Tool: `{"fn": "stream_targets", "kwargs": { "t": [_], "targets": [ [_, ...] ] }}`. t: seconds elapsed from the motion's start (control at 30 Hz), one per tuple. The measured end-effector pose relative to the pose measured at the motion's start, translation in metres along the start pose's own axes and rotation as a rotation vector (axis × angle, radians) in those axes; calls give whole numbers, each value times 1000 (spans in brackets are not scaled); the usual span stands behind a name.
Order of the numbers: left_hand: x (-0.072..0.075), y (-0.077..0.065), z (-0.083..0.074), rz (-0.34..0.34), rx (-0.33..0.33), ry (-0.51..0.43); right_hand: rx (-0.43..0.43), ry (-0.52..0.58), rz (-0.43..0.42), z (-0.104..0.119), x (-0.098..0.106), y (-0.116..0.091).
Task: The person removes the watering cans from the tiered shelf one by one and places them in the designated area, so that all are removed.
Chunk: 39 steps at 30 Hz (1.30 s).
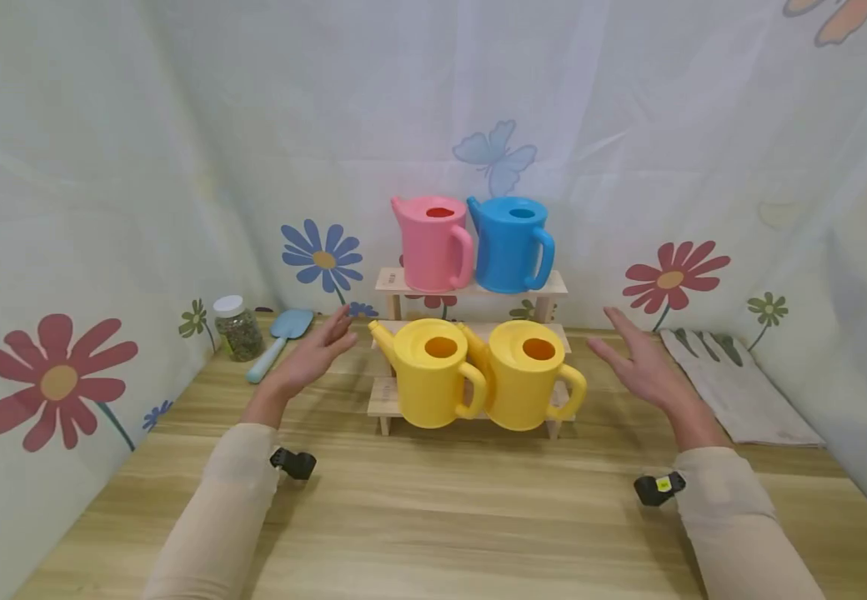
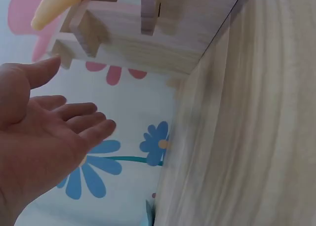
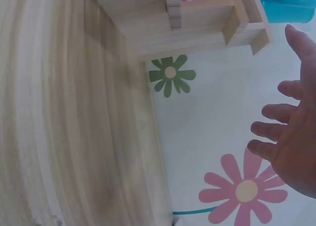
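A tiered wooden stand (image 1: 384, 407) bears the watering cans in the head view. On its top step are a pink watering can (image 1: 426, 250) and a blue watering can (image 1: 504, 254). Lower down, two yellow ones stand side by side, the left yellow watering can (image 1: 426, 392) and the right yellow watering can (image 1: 519, 387), spouts to the left. My left hand (image 1: 312, 354) is raised left of the stand, fingers extended and palm bare in the left wrist view. To the right, my right hand (image 1: 643, 367) is held up with spread fingers, apart from the cans and holding nothing.
At the back left of the wooden table (image 1: 433, 517) stand a lidded jar (image 1: 238, 329) with dark contents and a light blue trowel (image 1: 279, 342). A pale folded cloth item (image 1: 749, 400) with green patches lies at the right. Flower-printed curtains (image 1: 216, 125) surround the table.
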<state>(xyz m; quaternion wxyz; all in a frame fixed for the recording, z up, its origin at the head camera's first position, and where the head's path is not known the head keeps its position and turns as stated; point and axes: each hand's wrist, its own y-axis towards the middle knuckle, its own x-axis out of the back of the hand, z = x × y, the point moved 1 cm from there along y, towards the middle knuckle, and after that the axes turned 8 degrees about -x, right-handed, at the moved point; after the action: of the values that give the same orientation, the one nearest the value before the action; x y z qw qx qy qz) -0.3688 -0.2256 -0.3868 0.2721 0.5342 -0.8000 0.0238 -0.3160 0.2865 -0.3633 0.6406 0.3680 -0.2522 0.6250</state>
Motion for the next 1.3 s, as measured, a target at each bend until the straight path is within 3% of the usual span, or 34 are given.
{"fn": "stream_targets", "kwargs": {
  "t": [0.27, 0.5, 0.77, 1.03, 1.3],
  "targets": [
    [-11, 5, -1, -106, -65, -89, 54, 190, -25, 20, 15, -12],
    [-16, 8, 5, 18, -65, -124, 49, 228, 85, 38, 28, -22],
    [-16, 6, 9, 88, -96, -218, 47, 253, 179, 54, 35, -35],
    [-21, 5, 4, 134, -82, -282, 118, 163, 196, 78, 37, -50],
    [-29, 9, 3, 170, -103, -272, 60, 95, 194, 82, 29, -49]
  ]
}}
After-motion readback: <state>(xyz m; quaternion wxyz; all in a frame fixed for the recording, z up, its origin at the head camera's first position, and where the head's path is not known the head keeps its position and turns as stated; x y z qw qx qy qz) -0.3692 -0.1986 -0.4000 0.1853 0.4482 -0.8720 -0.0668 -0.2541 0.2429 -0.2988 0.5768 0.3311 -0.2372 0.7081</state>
